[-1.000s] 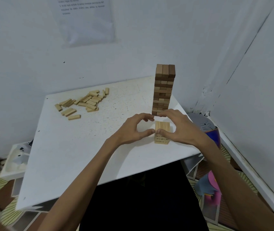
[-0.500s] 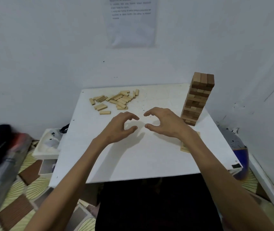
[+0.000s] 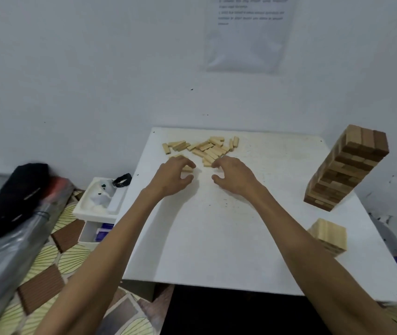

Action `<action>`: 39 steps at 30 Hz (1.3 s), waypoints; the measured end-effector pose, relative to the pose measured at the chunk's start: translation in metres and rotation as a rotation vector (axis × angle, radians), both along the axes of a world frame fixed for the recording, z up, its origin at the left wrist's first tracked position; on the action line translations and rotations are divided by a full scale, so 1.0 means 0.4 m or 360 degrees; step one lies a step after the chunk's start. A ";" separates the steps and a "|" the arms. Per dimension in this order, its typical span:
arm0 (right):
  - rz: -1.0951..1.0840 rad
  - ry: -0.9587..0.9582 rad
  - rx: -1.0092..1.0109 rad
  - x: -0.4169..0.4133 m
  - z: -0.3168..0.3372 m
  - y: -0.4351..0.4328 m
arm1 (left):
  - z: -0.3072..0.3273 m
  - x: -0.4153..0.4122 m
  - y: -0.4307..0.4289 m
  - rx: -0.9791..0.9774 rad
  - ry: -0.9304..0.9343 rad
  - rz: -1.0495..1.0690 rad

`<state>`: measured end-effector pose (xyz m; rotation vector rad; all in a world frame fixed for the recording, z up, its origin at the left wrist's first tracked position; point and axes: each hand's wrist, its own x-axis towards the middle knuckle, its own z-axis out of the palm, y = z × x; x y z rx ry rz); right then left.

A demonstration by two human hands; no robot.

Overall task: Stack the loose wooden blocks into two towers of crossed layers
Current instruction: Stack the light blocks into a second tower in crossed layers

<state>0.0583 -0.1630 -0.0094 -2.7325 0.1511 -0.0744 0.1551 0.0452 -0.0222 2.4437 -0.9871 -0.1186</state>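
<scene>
Several loose wooden blocks (image 3: 204, 148) lie in a pile at the far left of the white table (image 3: 216, 238). My left hand (image 3: 173, 176) and my right hand (image 3: 234, 176) hover side by side at the near edge of the pile, fingers loosely curved and holding nothing. My left fingertips reach over one loose block (image 3: 187, 168). A tall tower (image 3: 347, 168) of crossed layers stands at the right. In front of it, near the table's right edge, sits a short stack (image 3: 329, 234), partly hidden by my right forearm.
A white tray (image 3: 100, 201) with a black strap on it stands on the floor left of the table. Further left lie a black cloth (image 3: 11, 194) and a grey plastic bundle. Walls close in behind and to the right.
Both hands left the short stack and moved across the table to the loose pile. The view swung left with them.
</scene>
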 end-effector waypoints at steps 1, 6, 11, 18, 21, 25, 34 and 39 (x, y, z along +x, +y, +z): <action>-0.0047 -0.0017 -0.0003 0.016 -0.012 -0.001 | -0.004 0.013 -0.004 0.0030 -0.0029 0.0021; -0.0301 -0.0205 0.0072 0.072 -0.064 -0.005 | -0.028 0.055 -0.022 0.0211 -0.0135 0.0055; -0.0267 -0.0282 0.0137 0.093 -0.087 -0.012 | -0.046 0.070 -0.021 0.0066 -0.0034 0.0059; -0.0197 -0.0320 0.0387 0.070 -0.096 -0.017 | -0.043 0.066 -0.021 -0.0044 0.0098 0.0142; -0.0208 -0.0324 0.0452 0.031 -0.094 -0.013 | -0.050 0.037 -0.015 -0.0124 0.0132 0.0139; -0.0178 -0.0315 0.0477 -0.065 -0.098 0.010 | -0.063 -0.039 0.002 -0.0251 0.0189 0.0102; -0.0148 -0.0280 0.0382 -0.319 -0.120 0.054 | -0.106 -0.256 0.027 -0.0519 0.0175 0.0014; -0.0110 -0.0332 0.0364 -0.365 -0.121 0.054 | -0.112 -0.304 0.018 -0.0510 0.0175 -0.0001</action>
